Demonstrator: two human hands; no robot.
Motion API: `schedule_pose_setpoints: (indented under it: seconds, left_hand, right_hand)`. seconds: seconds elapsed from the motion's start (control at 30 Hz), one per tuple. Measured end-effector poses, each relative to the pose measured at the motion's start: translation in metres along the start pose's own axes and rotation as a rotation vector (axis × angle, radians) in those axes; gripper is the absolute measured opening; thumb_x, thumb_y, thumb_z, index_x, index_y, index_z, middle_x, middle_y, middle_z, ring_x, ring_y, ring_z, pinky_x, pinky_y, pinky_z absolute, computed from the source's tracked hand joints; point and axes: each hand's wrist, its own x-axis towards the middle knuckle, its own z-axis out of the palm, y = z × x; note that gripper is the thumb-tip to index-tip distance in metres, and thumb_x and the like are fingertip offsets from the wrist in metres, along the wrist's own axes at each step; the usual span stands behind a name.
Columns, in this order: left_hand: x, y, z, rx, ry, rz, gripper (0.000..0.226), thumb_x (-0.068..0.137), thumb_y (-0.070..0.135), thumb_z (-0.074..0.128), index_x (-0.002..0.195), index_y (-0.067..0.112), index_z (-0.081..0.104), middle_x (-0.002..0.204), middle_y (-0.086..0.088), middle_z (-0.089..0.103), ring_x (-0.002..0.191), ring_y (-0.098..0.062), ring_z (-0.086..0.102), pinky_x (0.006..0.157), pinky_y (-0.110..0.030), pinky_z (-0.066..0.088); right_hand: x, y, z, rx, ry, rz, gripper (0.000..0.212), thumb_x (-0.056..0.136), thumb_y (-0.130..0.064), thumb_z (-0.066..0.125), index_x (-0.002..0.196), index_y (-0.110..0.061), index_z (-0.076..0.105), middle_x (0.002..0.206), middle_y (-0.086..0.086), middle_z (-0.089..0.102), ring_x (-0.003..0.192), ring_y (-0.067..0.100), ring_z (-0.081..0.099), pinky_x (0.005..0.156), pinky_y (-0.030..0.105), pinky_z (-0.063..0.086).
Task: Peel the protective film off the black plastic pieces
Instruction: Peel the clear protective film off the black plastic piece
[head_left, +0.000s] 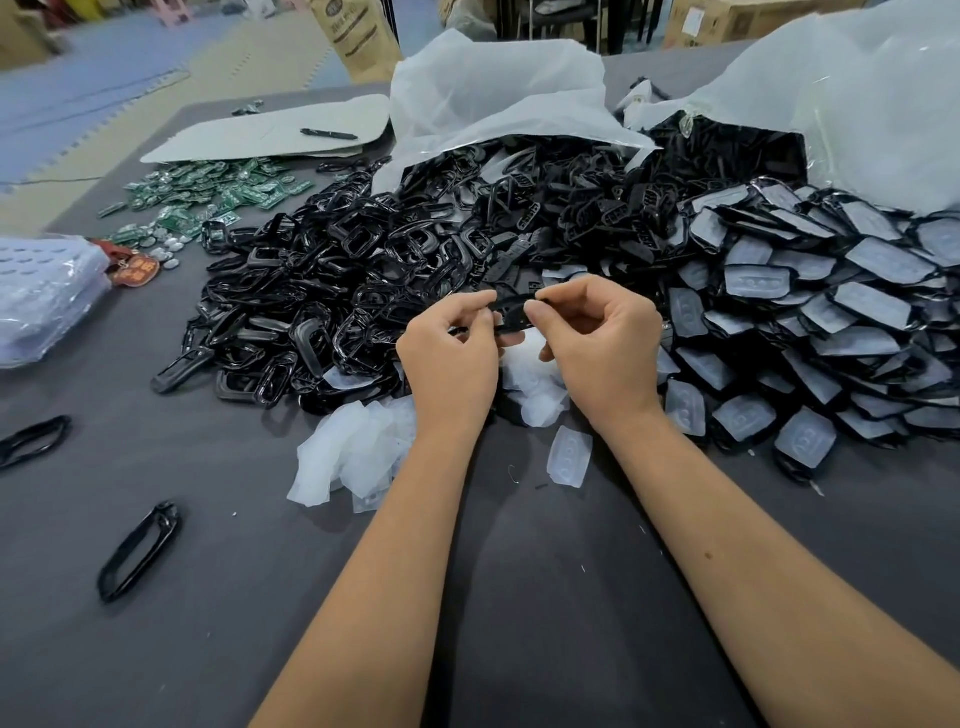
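While peeling went on, the scene read thus:
Hands: left hand (451, 358) and right hand (597, 340) each pinched one black piece (511, 314) above mid-worktop.
Done: shed films (353, 452) heaped near the front edge.
Left: large film-covered pile (810, 322) toward the right edge.

A grey board (270, 132) lay at the far left of the grey table (260, 597), a black pen (328, 134) resting on it. Green circuit boards (218, 195) were scattered just in front of the board.
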Motion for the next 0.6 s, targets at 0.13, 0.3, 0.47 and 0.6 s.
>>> schedule_pose_setpoints:
  seconds: [0.13, 0.3, 0.47, 0.6]
  left_hand:
    - [0.0012, 0.0015, -0.0013, -0.021, -0.046, -0.001, 0.012, 0.094, 0.002, 0.068, 0.098, 0.014, 0.07, 0.088, 0.0, 0.07, 0.073, -0.022, 0.078, 0.074, -0.054, 0.063]
    - [0.0031, 0.0017, -0.0021, 0.054, -0.236, 0.058, 0.053, 0.085, 0.002, 0.063, 0.127, 0.034, 0.061, 0.098, -0.002, 0.073, 0.075, -0.027, 0.072, 0.073, -0.04, 0.061]
    - [0.0088, 0.0006, -0.0047, -0.189, -0.3, -0.104, 0.062, 0.077, -0.003, 0.048, 0.126, 0.027, 0.07, 0.095, -0.004, 0.061, 0.072, -0.028, 0.077, 0.063, -0.026, 0.057]
    - [0.0072, -0.0017, -0.0048, -0.255, -0.234, -0.12, 0.03, 0.092, -0.002, 0.059, 0.113, 0.015, 0.071, 0.087, -0.005, 0.066, 0.076, -0.031, 0.078, 0.065, -0.024, 0.058]
  right_hand:
    - [0.0019, -0.0006, -0.0018, 0.071, 0.01, 0.039, 0.006, 0.093, -0.008, 0.076, 0.091, -0.006, 0.071, 0.076, 0.007, 0.073, 0.056, 0.015, 0.069, 0.05, 0.024, 0.051]
    - [0.003, -0.0003, -0.0038, 0.217, -0.073, 0.077, 0.007, 0.097, -0.003, 0.069, 0.094, -0.002, 0.063, 0.08, 0.011, 0.07, 0.068, 0.027, 0.077, 0.045, 0.029, 0.053]
    - [0.0058, 0.0046, -0.0055, 0.211, -0.018, 0.069, 0.009, 0.092, -0.007, 0.076, 0.088, -0.013, 0.07, 0.081, 0.004, 0.07, 0.069, 0.019, 0.065, 0.059, 0.033, 0.053]
    - [0.0065, 0.0063, -0.0056, 0.188, 0.027, 0.07, 0.013, 0.09, -0.01, 0.078, 0.084, -0.02, 0.072, 0.079, 0.002, 0.07, 0.065, 0.016, 0.059, 0.066, 0.037, 0.051]
